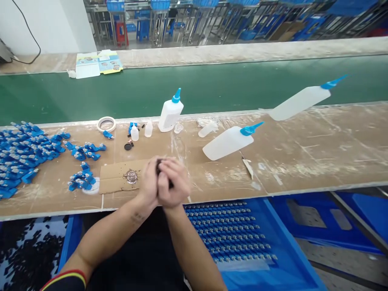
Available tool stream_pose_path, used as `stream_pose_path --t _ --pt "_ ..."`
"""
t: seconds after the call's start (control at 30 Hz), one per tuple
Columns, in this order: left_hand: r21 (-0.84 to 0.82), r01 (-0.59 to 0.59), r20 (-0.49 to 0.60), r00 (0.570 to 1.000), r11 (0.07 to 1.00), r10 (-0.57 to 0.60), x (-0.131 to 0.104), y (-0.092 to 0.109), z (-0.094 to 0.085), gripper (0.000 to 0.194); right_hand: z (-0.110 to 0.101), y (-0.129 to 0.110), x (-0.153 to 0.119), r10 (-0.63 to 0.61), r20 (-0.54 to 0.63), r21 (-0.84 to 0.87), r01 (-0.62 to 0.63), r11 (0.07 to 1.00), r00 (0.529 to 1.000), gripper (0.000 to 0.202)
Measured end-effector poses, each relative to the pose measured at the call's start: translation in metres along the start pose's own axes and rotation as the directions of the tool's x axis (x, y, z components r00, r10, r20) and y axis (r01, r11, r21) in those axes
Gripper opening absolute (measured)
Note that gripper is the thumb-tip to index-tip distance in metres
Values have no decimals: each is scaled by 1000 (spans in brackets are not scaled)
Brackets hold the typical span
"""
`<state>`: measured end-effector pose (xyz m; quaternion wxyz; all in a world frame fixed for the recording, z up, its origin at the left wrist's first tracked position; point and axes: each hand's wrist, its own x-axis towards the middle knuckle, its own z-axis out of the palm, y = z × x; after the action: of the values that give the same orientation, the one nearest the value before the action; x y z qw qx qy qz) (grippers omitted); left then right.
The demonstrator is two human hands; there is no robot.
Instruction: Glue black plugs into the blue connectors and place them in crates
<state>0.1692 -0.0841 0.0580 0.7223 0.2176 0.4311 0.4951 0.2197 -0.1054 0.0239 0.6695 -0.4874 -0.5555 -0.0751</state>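
My left hand (149, 180) and my right hand (175, 182) are pressed together above the front edge of the bench, fingers curled. Something dark (159, 166) shows in the gap between them; its kind is mostly hidden. Just left of the hands lies a piece of cardboard (112, 178) bearing a small round clear dish (131, 176), with dark specks scattered about it. Farther left are small blue parts with pale tips (83, 178), in little groups and one large heap (27, 149).
White bottles with blue nozzles stand or tilt behind and right: one upright (170, 115), one leaning (228, 142), another farther off (301, 103). Small bottles (135, 132) and a tape roll (106, 124) sit nearby. Below the edge, a blue bin (285, 246) holds rows of blue parts.
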Motion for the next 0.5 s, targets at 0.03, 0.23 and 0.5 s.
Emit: stream_pose_path --t 0.03,0.23,0.5 --pt "13 18 14 1000 1000 -18 15 -9 20 20 -7 22 7 29 -66 -7 -29 1000 997 28" --pt "119 19 -122 993 993 -4 82 -64 74 24 -22 116 19 404 -16 20 -403 915 915 22" --pt "177 -119 -196 969 977 153 106 -85 59 23 -8 139 11 634 151 16 -643 766 758 29"
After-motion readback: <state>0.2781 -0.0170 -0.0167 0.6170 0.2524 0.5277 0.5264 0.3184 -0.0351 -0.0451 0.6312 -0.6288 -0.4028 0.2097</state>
